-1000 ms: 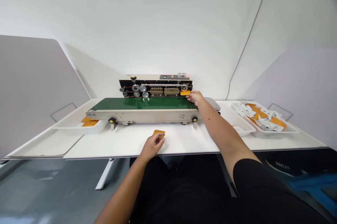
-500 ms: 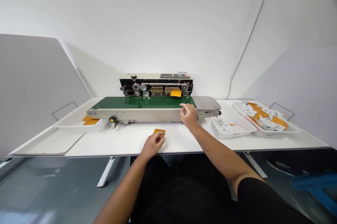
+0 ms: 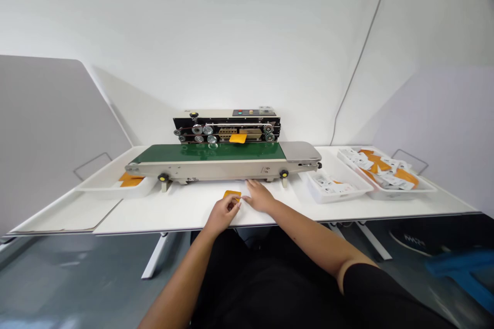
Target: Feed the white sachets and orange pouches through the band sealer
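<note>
My left hand [image 3: 224,212] is closed on a small orange packet [image 3: 232,194] at the front of the white table. Just right of it, my right hand [image 3: 259,196] has its fingers apart and holds nothing, its thumb close to that packet. Behind both hands stands a band sealing machine [image 3: 224,170] with a green conveyor belt [image 3: 173,152]. Another orange packet [image 3: 238,138] hangs in the sealing rollers above the belt, with no hand on it.
At the left, a white tray [image 3: 104,190] holds orange packets. On the right, a small white tray [image 3: 328,198] and a larger white tray [image 3: 405,195] hold white and orange packets. A metal plate [image 3: 301,151] extends the conveyor's right end.
My right hand has come down from the belt's right end to beside my left hand. The packet in the sealer has travelled left. My left hand stays on its packet.
</note>
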### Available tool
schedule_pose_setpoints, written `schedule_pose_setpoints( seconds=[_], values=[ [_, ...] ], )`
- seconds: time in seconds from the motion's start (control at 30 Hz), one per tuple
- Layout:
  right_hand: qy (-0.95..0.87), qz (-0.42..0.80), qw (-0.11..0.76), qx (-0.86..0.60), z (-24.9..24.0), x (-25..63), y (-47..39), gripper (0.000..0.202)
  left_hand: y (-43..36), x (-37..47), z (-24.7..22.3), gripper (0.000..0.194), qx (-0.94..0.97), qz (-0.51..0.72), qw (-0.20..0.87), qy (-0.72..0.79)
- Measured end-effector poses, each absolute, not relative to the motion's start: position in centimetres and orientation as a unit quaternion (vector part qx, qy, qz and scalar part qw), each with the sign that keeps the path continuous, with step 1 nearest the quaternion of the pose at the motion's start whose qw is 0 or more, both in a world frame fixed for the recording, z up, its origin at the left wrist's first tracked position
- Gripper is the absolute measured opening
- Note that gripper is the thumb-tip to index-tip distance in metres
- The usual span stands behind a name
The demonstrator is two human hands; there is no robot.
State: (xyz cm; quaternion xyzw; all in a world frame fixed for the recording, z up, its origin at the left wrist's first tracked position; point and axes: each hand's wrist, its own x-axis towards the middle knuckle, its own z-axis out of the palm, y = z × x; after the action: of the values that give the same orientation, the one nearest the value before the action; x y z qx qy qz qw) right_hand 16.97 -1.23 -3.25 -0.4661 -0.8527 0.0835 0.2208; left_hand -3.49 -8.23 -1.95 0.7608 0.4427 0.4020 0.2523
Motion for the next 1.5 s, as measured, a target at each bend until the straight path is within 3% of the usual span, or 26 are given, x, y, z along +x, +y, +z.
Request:
schedule_pose_setpoints(
  seconds=[0.13,0.37,0.53,0.73,0.9,1.0,1.17,1.37,1.5],
  values=[
    [-0.851,0.079,0.182,-0.486,-3.1,16.8,-1.1,0.07,-8.3,-3.4,-1.8,0.022,0.764,0.401,0.249,0.44],
    [-0.897,0.056,0.202,-0.39,-2.7,17.0,-2.7,0.046,-8.5,-3.4,-1.8,0.019,0.759,0.417,0.235,0.442],
    [-0.897,0.087,0.178,-0.396,-2.9,16.8,-2.4,0.07,-8.6,-3.4,-1.7,0.02,0.759,0.413,0.228,0.449],
    [-0.916,0.057,0.196,-0.345,-2.3,16.9,-2.9,0.051,-8.7,-3.3,-1.4,0.019,0.763,0.408,0.237,0.442],
    [-0.913,0.098,0.146,-0.367,-2.0,16.5,-2.5,0.075,-8.6,-3.3,-1.5,0.02,0.763,0.405,0.233,0.448],
    [-0.911,0.115,0.111,-0.38,-1.8,16.2,-2.1,0.07,-8.6,-3.2,-1.4,0.02,0.761,0.41,0.232,0.445],
    [-0.929,0.093,0.184,-0.307,-1.5,16.6,-2.9,0.048,-8.8,-3.1,-1.2,0.02,0.759,0.412,0.237,0.445],
    [-0.923,0.098,0.198,-0.314,-1.6,16.8,-3.3,0.063,-9.0,-3.1,-1.1,0.022,0.755,0.41,0.24,0.451],
    [-0.923,0.101,0.228,-0.294,-1.8,16.8,-3.1,0.044,-8.9,-3.2,-1.2,0.02,0.75,0.421,0.225,0.459]
  ],
)
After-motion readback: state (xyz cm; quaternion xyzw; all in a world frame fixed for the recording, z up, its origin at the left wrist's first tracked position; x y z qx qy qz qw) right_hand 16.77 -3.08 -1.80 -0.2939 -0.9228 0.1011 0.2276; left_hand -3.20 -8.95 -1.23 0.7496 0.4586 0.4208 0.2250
